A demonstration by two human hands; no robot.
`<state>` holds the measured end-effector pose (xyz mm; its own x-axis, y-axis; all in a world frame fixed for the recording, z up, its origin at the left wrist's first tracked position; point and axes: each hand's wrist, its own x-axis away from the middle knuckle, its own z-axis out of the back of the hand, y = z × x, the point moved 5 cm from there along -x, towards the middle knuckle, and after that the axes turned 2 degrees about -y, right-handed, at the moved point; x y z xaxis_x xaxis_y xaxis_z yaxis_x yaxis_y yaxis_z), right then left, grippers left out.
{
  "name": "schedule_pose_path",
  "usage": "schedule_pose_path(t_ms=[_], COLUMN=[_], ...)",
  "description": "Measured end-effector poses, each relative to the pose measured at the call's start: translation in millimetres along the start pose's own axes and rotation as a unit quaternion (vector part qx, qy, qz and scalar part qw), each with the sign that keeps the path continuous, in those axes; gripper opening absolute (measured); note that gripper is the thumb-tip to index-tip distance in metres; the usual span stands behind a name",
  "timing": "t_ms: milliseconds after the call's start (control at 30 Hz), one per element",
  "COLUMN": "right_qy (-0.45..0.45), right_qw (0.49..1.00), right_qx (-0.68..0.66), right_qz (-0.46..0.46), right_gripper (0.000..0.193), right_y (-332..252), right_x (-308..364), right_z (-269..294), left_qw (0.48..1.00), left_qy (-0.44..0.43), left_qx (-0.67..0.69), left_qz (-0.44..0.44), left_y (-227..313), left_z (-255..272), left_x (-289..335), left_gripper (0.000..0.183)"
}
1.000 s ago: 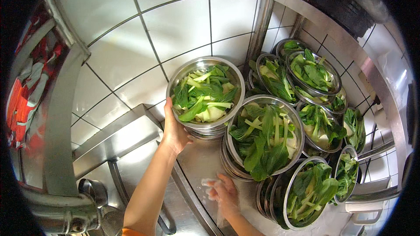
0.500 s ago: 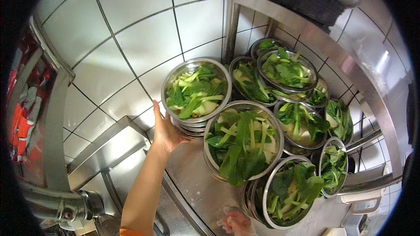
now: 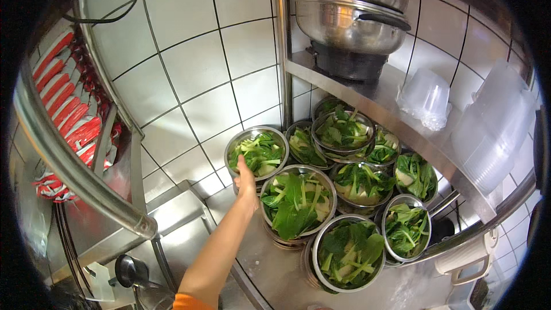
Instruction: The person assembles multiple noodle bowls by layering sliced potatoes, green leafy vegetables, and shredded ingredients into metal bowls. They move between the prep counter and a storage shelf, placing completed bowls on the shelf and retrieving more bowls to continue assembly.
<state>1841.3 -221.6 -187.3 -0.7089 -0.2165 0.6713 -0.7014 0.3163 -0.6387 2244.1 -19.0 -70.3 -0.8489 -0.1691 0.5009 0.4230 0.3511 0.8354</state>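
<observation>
My left hand (image 3: pixel 245 182) reaches from the lower edge, its bare forearm ending in an orange sleeve. It overlaps the near edge of a metal bowl of cut leafy greens (image 3: pixel 261 152), the leftmost one, by the tiled wall. A digit points up over the rim and the hand is not wrapped round the bowl; whether it touches is unclear. Just right of the hand sits a stacked bowl of greens (image 3: pixel 298 204). Another full bowl (image 3: pixel 350 252) stands nearer me, and a tilted one (image 3: pixel 406 229) to its right. My right hand does not show clearly.
More bowls of greens (image 3: pixel 344 132) are piled at the corner under a metal shelf (image 3: pixel 379 100). Pots (image 3: pixel 353 23) and clear plastic containers (image 3: pixel 425 95) stand on that shelf. At left, red and white packets (image 3: pixel 72 109) lie behind a metal rail (image 3: pixel 86 189).
The view has shifted, showing more of the shelf and packets. My left hand has turned from spread against the leftmost stack to edge-on before its bowl. My right hand has left the lower edge.
</observation>
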Motion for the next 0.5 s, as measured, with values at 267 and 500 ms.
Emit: schedule_pose_path(t_ms=[267, 500], right_qy=[0.011, -0.039], right_qw=[0.996, 0.979], right_qx=[-0.092, 0.114], right_qz=[-0.013, 0.167], right_gripper=[0.033, 0.036], right_y=[12, 33], right_x=[37, 14], right_z=[22, 12], left_qw=[0.983, 0.956], left_qy=[-0.125, -0.281], left_qx=[-0.132, -0.071], left_qz=[0.019, 0.047], left_y=[21, -37], left_z=[23, 120], left_x=[42, 271], left_gripper=[0.099, 0.043])
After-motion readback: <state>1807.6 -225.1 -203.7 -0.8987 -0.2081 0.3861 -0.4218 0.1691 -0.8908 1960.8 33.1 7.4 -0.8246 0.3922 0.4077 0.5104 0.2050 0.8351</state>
